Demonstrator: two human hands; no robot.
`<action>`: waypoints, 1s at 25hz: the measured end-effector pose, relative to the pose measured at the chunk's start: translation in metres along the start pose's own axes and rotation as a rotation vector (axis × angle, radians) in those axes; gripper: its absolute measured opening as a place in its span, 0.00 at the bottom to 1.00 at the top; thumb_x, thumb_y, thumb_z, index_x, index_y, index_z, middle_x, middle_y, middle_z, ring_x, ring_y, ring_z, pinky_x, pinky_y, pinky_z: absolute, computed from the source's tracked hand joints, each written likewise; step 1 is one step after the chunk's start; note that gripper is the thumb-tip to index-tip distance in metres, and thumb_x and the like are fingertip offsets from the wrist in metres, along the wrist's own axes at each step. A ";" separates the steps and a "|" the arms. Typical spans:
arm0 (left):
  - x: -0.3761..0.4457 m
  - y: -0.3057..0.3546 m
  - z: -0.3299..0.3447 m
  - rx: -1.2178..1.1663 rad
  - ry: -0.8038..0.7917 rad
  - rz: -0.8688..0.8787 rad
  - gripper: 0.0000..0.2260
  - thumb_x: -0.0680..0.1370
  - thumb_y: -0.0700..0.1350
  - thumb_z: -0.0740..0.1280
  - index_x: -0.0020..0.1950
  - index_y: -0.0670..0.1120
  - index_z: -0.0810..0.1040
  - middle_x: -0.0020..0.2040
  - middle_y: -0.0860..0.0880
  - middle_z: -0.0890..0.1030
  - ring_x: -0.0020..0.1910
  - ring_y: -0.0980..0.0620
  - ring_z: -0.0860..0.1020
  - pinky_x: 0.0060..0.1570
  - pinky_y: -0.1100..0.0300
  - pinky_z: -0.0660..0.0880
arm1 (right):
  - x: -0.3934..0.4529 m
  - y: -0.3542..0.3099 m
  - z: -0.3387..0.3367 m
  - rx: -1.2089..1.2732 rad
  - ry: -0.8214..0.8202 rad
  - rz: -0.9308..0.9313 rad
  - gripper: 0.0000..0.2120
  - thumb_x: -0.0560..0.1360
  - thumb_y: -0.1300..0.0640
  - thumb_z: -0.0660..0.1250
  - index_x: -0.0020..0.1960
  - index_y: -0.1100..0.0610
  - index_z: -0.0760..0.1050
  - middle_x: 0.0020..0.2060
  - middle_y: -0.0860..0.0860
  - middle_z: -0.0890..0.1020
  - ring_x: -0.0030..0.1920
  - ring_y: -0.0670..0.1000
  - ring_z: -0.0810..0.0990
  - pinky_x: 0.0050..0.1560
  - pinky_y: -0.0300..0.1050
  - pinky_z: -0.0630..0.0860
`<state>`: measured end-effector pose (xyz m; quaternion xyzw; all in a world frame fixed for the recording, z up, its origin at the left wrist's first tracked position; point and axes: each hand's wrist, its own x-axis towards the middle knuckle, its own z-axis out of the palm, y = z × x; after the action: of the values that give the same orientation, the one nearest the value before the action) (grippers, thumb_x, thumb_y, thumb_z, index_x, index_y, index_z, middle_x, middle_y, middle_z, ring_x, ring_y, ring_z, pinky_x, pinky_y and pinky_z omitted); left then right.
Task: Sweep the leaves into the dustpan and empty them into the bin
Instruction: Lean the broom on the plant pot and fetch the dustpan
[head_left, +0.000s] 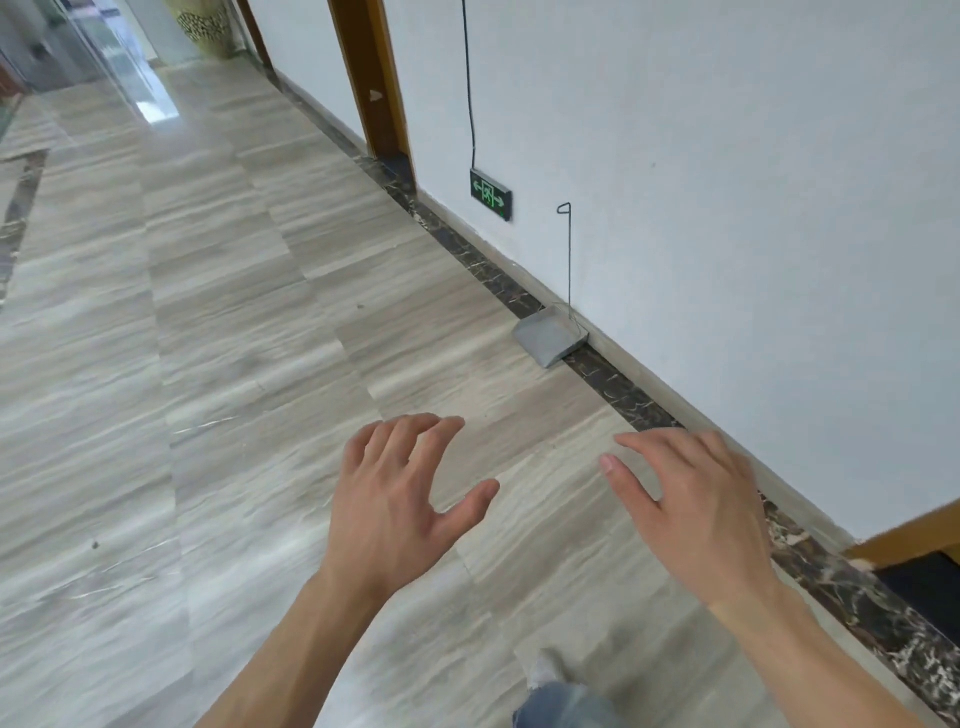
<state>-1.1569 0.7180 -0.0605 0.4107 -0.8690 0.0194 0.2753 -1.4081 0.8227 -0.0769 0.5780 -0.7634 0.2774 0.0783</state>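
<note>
both of the person's hands are out in front, palms down over the floor (234, 322), holding nothing. the left hand (400, 499) has its fingers fanned and slightly bent, thumb stuck out to the side; the right hand (691, 504) is much the same, fingers loosely spread and a bit blurred at the outer edge. neither touches anything, and they sit well apart from each other. the dustpan (548, 336) is ahead of them, a grey metal one lying on the floor right against the skirting at the foot of the white wall (727, 182), with its thin wire handle (569, 260) standing upright and ending in a small loop at the top. it's nearer the right hand than the left, but still well clear of both. i can't make out any leaves in it or on the tiles nearby, only a couple of small dark specks on the floor further left. a green exit sign (491, 194) is fixed low on the wall just beyond the dustpan, with a black cable (470, 93) running up from it. a wooden door frame (374, 78) stands further along. at the bottom edge a jeans-clad knee (566, 706) and a light shoe (543, 670) show.
</note>
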 end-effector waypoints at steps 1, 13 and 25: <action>0.022 -0.003 0.007 0.000 0.001 -0.005 0.28 0.77 0.69 0.57 0.63 0.49 0.78 0.57 0.52 0.80 0.56 0.50 0.78 0.61 0.50 0.69 | 0.024 0.006 0.004 0.003 -0.002 -0.005 0.21 0.76 0.36 0.57 0.55 0.48 0.82 0.51 0.45 0.83 0.52 0.53 0.78 0.50 0.53 0.73; 0.248 -0.107 0.137 0.009 -0.021 -0.013 0.28 0.77 0.69 0.57 0.63 0.49 0.78 0.58 0.51 0.80 0.56 0.49 0.78 0.61 0.51 0.69 | 0.268 0.057 0.119 -0.015 -0.027 -0.015 0.23 0.77 0.35 0.54 0.55 0.47 0.81 0.50 0.43 0.82 0.52 0.51 0.76 0.48 0.50 0.73; 0.515 -0.229 0.265 -0.107 -0.024 0.038 0.25 0.76 0.66 0.59 0.61 0.49 0.79 0.56 0.51 0.80 0.55 0.47 0.78 0.59 0.49 0.70 | 0.510 0.102 0.234 -0.144 -0.104 0.067 0.21 0.76 0.35 0.54 0.55 0.45 0.80 0.48 0.42 0.82 0.50 0.51 0.77 0.49 0.50 0.73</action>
<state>-1.3770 0.1357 -0.0744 0.3790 -0.8796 -0.0266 0.2862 -1.6187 0.2928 -0.0811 0.5585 -0.8035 0.1937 0.0704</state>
